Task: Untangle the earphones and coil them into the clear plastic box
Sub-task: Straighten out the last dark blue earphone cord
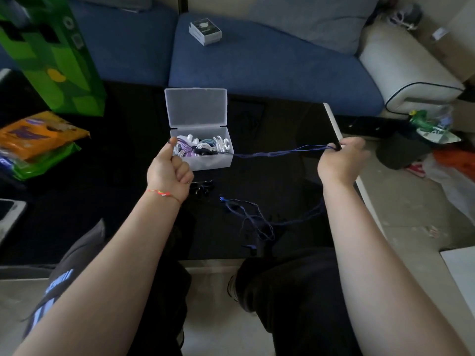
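The clear plastic box [203, 150] sits open on the black table, full of coiled earphones [200, 146], and thin blue earphones [257, 217] lie loose and tangled beside it.

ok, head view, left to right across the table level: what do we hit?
Orange snack bag → left hand, fingers curled → clear plastic box, lid open, coiled earphones inside → blue earphone cord stretched taut → right hand pinching the cord's end → green bottle on the floor.
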Action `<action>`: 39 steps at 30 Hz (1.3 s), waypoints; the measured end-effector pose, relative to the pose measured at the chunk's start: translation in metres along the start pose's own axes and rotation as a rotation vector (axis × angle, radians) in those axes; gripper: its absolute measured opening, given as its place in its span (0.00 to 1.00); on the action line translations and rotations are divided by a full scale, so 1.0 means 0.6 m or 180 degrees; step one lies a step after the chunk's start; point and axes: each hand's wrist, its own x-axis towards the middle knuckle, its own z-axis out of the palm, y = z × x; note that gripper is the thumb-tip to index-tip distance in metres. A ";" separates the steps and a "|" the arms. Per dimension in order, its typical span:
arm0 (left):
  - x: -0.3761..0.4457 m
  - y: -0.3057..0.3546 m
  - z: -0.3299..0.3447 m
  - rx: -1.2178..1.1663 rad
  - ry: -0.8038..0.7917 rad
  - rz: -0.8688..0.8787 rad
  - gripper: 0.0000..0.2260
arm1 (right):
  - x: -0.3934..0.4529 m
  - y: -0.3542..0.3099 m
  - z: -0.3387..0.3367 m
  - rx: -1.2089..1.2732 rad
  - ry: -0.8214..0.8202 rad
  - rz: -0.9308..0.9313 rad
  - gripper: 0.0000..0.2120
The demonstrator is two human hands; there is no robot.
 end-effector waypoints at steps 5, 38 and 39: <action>-0.022 -0.017 0.019 0.1457 -0.0826 -0.0561 0.09 | -0.048 -0.018 0.014 -0.0798 -0.2178 -0.0723 0.34; -0.064 -0.028 0.032 0.2854 -0.2616 -0.0906 0.08 | -0.098 -0.040 0.024 0.0302 -0.2962 -0.1616 0.06; -0.065 -0.026 0.032 0.2814 -0.2642 -0.0939 0.08 | -0.098 -0.040 0.025 0.0360 -0.2971 -0.1627 0.06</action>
